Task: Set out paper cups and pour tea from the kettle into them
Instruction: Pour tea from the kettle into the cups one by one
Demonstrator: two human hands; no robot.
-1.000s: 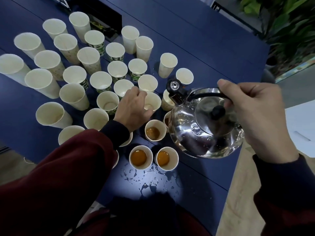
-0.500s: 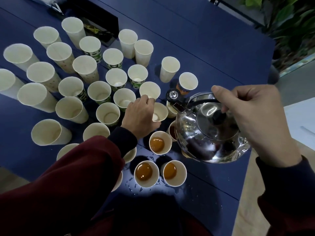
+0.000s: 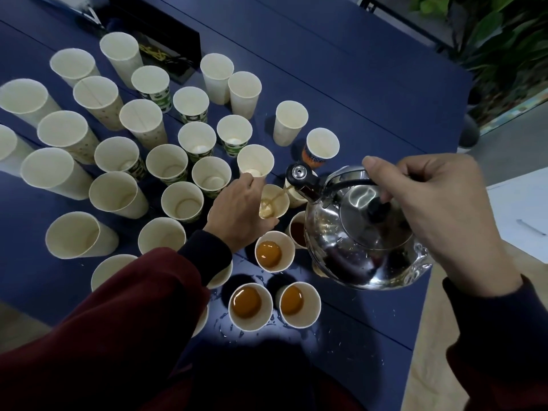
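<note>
Head view: our left hand (image 3: 237, 215) has its fingers gripping the cup (image 3: 284, 200) taking tea (image 3: 267, 211). Just right of them, our right hand (image 3: 444, 215) fingers wrap the kettle (image 3: 355, 247) handle. Overtilting could splash our left fingers.

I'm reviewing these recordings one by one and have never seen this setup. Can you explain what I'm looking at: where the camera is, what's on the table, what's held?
No machine here: a person works with bare hands, and the one view comes from a camera on their head, looking down. The blue table holds many paper cups; a few nearest cups hold tea. The right hand grips the steel kettle by its handle, tipped, pouring a thin stream into a small cup that the left hand holds.
</note>
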